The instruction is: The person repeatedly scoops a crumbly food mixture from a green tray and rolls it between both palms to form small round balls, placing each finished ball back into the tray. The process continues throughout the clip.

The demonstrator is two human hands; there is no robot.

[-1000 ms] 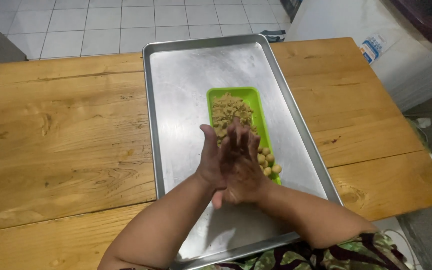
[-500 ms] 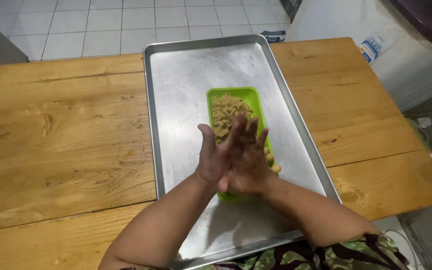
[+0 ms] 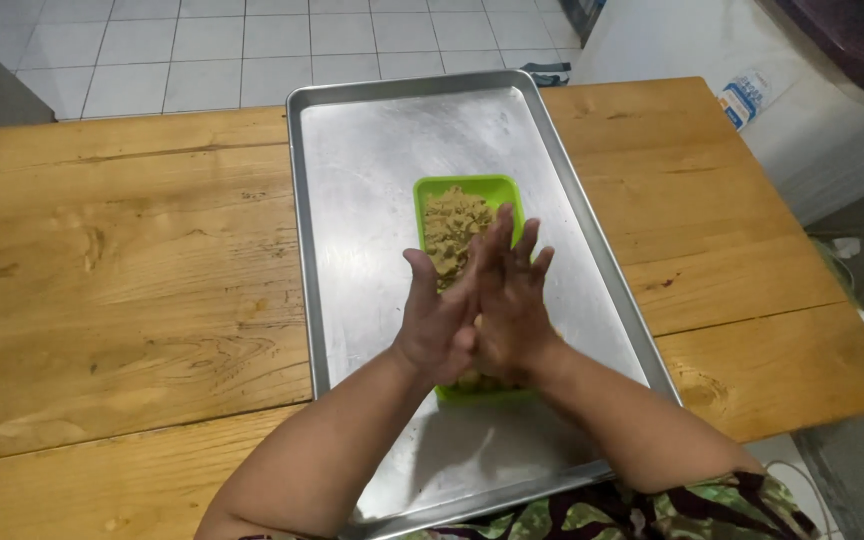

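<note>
A: What's shifted since a second ago?

B: The hands have slid against each other. The left hand (image 3: 439, 322) now sits a bit lower and the right hand (image 3: 508, 300) has pushed forward, its fingertips (image 3: 501, 228) reaching further up over the crumbly mix. The tray and container have stayed put.

A: And the grip?

B: Both hands are flat, palm pressed to palm, fingers stretched out and slightly fanned. Whether a bit of dough sits between the palms I cannot tell; nothing shows at the edges.

A: Where is the container?

B: The green rectangular container (image 3: 472, 190) lies lengthwise near the middle of the tray, right under the hands. Its far half shows, filled with a tan crumbly mixture (image 3: 452, 225); the near half is mostly hidden by the hands, with only its green near rim peeking out beneath the wrists.

A: What's around it?

B: A large metal baking tray (image 3: 372, 200), otherwise bare, resting on a wooden plank counter (image 3: 122, 270). The tray's near edge overhangs towards the person, whose patterned clothing (image 3: 642, 510) shows at the bottom. Beyond the counter is a white tiled floor (image 3: 202, 40).
</note>
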